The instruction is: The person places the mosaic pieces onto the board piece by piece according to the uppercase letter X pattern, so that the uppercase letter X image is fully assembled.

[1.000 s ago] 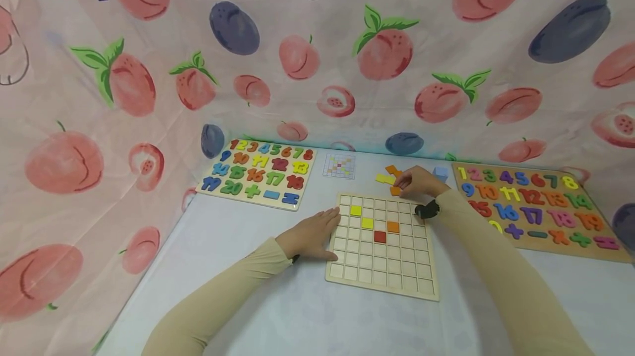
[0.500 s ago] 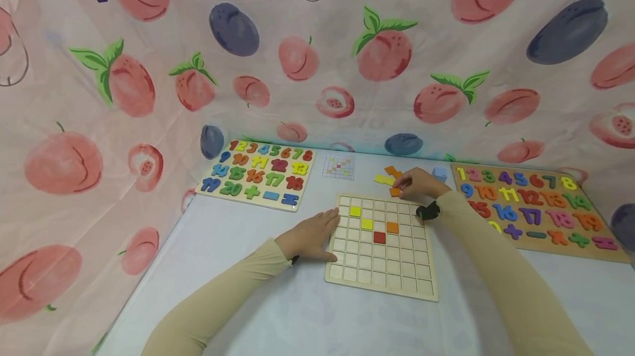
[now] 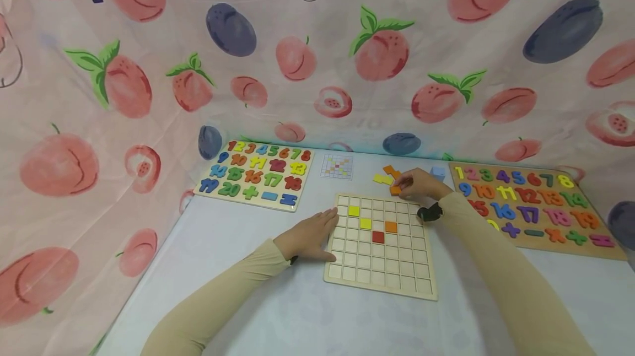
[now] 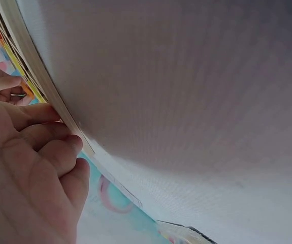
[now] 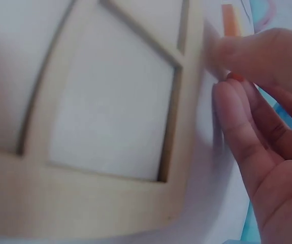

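Observation:
A square wooden grid board (image 3: 364,262) lies on the table. In its cells sit two yellow tiles (image 3: 365,224), a red tile (image 3: 378,237) and an orange tile (image 3: 391,227). My left hand (image 3: 306,237) rests along the board's left edge, thumb spread from the fingers. In the left wrist view its fingers (image 4: 59,152) touch the board's side. Beyond the far right corner, my right hand (image 3: 420,184) pinches a loose orange tile (image 3: 395,190) between thumb and fingers. Only a sliver of orange shows between the fingertips in the right wrist view.
More orange tiles (image 3: 391,171) and yellow tiles (image 3: 382,179) lie by the right fingertips. Blue pieces (image 3: 437,172) are behind that hand. A printed pattern card (image 3: 337,166) lies beyond the board. Number puzzle boards stand left (image 3: 255,200) and right (image 3: 607,252).
The right fingertips have closed on the orange tile, which looks slightly tilted now. My left hand stays at the board's edge. The whole view has shifted slightly.

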`<state>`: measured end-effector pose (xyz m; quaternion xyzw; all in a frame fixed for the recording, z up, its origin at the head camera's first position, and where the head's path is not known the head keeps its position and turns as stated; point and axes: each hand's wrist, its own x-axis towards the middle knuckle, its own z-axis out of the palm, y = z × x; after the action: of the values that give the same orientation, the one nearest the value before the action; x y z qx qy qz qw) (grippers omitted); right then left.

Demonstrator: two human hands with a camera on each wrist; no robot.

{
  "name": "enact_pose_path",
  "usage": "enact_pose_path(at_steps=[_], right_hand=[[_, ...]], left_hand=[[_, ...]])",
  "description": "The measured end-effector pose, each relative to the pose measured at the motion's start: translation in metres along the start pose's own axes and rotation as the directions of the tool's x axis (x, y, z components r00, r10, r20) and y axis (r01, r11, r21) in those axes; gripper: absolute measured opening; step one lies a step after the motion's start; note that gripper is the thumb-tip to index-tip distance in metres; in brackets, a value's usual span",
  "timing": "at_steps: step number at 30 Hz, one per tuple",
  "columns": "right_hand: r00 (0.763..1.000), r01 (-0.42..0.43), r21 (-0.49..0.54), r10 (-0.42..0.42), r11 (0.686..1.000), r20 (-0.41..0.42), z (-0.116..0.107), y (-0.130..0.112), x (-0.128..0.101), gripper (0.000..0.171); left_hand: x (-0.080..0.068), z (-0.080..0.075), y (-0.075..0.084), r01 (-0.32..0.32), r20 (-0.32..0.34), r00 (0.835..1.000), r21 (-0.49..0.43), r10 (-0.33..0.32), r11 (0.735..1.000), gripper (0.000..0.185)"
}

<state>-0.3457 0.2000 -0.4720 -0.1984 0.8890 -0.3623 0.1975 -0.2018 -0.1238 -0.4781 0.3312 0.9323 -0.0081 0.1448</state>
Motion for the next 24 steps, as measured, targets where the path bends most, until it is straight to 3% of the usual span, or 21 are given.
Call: enact_pose_path(at_steps=[14, 24], right_hand=[[0.995, 0.061, 0.009, -0.06, 0.998, -0.076, -0.001, 0.016, -0.013, 0.03], [0.994, 0.056, 0.031, -0.053, 0.998, -0.1, 0.003, 0.005, -0.036, 0.033]], left_hand=[[0.0, 0.001, -0.001, 0.002, 0.008, 1.0, -0.002, -0.002, 1.0, 0.101], [0.001, 0.001, -0.002, 0.0, 0.01, 1.0, -0.005, 0.001, 1.0, 0.101]])
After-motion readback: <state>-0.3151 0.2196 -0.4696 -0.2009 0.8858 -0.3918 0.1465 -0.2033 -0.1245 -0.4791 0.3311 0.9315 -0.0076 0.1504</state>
